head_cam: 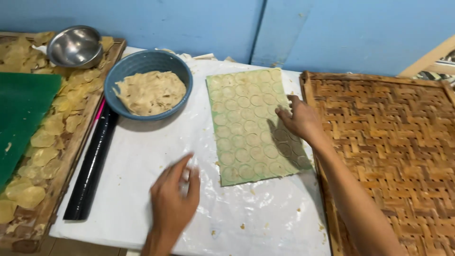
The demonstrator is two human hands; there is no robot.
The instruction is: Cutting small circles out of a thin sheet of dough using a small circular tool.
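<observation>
The dough sheet [253, 125] lies flat on the white plastic cover [142, 189] of the table, a little right of the middle and turned slightly askew. It is a thin, pale greenish-tan rectangle, pressed all over with neat rows of round cut circles that sit close together, none lifted out as far as I can see. Its right edge runs just beside the woven bamboo tray [393, 142], and small crumbs dot the plastic below it.

My right hand [298, 118] rests on the sheet near its right edge, palm down, fingers open and spread, fingertips pointing to the upper left and touching the dough; it grips nothing. The forearm comes in from the lower right, crossing over the near rim of the bamboo tray.

My left hand [174, 196] is over the bare plastic, left of the sheet's lower corner and apart from it. The fingers point up and to the right, held loosely together; the fingertips are blurred, so I cannot tell if they pinch anything.

Behind, a blue bowl [116, 76] holds a lump of dough [150, 92]. A black rolling pin [92, 166] lies along the left side, next to a wooden tray [57, 185] of thin rounds with a steel bowl [75, 46] on it
</observation>
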